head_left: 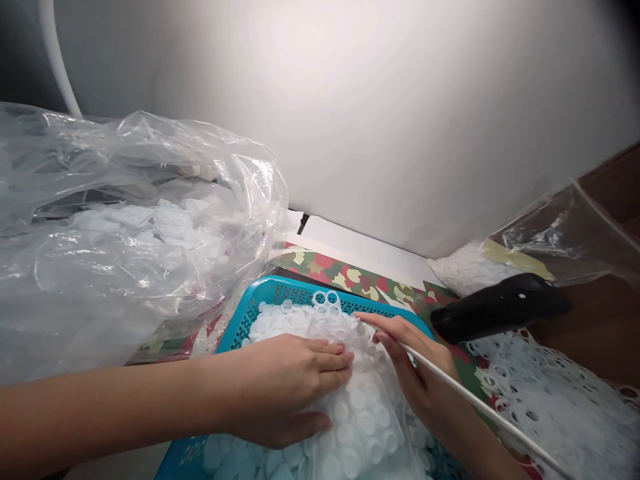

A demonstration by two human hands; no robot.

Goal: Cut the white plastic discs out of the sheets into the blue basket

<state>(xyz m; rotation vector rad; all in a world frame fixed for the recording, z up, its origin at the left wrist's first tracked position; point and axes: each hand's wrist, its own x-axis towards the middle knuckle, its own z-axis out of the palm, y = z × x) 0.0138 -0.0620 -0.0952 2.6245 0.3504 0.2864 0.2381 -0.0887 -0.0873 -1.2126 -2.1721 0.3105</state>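
Observation:
A blue perforated basket [270,283] holds many small white round plastic caps [273,320]. On top of them lies a clear plastic bag [363,427] filled with the same kind of caps. My left hand [295,387] rests on the bag's left side, fingers stretched out over the plastic. At the bag's upper right edge, my right hand [415,353] has its thumb and fingers closed on the gathered plastic. A thin white cord [480,403] crosses in front of the right hand. Two joined white rings [327,300] sit at the basket's far side.
A large clear plastic bag [125,267] with white pieces inside spreads over the left. On the right are a black object [500,307], a heap of white ring-shaped pieces [560,400] and a brown carton [600,327]. Patterned sheeting [345,273] lies under the basket, before a pale wall [350,120].

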